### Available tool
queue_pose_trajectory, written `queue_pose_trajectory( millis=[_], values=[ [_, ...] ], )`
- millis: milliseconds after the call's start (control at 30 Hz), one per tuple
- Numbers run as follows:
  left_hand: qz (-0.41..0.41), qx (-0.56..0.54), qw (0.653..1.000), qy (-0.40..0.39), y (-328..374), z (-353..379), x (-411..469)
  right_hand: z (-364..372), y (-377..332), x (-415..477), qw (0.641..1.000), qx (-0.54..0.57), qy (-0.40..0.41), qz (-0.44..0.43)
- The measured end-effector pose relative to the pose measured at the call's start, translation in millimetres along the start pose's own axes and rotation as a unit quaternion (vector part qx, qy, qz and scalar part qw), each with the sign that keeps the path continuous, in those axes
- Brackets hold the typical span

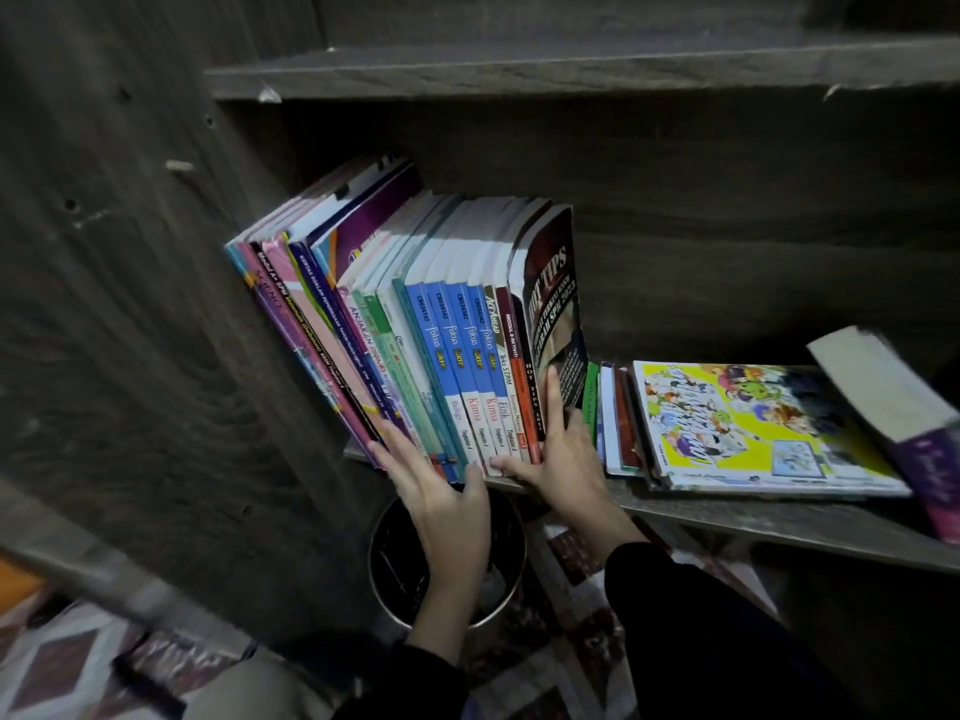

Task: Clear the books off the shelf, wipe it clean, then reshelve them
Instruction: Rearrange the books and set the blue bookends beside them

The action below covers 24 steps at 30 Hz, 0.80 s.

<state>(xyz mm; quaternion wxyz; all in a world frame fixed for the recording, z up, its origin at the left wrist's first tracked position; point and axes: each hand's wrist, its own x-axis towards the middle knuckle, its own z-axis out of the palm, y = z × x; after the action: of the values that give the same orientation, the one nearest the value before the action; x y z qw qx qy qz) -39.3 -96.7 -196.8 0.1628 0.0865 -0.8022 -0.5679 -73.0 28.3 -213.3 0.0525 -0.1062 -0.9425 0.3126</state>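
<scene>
Shelf [727, 517] books [452, 324] against both hands [519, 475].

The row of upright books [415, 330] fills the left end of the shelf [753, 522], tight against the side panel [156, 304]. To its right, open room reaches up to the upper board [571, 70], above a flat stack topped by a yellow book [753, 423]. A tilted book [893, 397] blocks the far right.

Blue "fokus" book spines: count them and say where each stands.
4 blue "fokus" book spines, side by side mid-row: first, second, third, fourth, left of the right hand. None seems hidden.
</scene>
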Motion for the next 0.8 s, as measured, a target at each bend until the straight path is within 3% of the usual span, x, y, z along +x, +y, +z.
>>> queue_pose_trajectory(
  millis=[100, 167, 267, 367, 433, 500, 633, 700, 800],
  values=[
    [-0.027, 0.01, 0.993, -0.112, -4.0, 2.5, 17.1, -4.0, 0.3, 1.2, 1.0, -0.004, 0.003, -0.003],
    [-0.022, 0.021, 0.992, -0.125, -6.8, 3.3, 20.4, -4.6, 0.3, 2.2, 1.0, -0.005, 0.001, -0.004],
    [-0.028, 0.032, 0.994, -0.105, -7.7, 5.3, 19.5, -3.8, -1.0, 2.2, 1.0, 0.005, -0.005, -0.004],
    [-0.089, 0.017, 0.995, -0.04, -3.3, 12.4, 8.3, -5.2, -2.9, -3.5, 0.998, 0.054, -0.013, 0.013],
    [-0.061, -0.023, 0.998, 0.019, -1.3, 19.6, -8.1, -11.3, -3.9, -11.4, 0.996, 0.081, -0.019, 0.012],
    [-0.043, -0.062, 0.997, 0.016, 6.3, 26.7, -25.2, -27.2, -5.1, -22.2, 0.997, 0.067, 0.032, -0.032],
    [-0.128, -0.141, 0.976, -0.103, 22.8, 59.6, -47.5, -74.4, 16.3, -46.7, 0.955, -0.041, 0.243, -0.164],
    [-0.201, -0.18, 0.945, -0.186, 30.2, 78.7, -55.2, -91.3, 42.7, -55.9, 0.944, -0.098, 0.259, -0.179],
    [-0.31, -0.234, 0.871, -0.301, 46.8, 99.8, -69.9, -106.6, 84.2, -72.2, 0.946, -0.178, 0.234, -0.134]
  ],
)
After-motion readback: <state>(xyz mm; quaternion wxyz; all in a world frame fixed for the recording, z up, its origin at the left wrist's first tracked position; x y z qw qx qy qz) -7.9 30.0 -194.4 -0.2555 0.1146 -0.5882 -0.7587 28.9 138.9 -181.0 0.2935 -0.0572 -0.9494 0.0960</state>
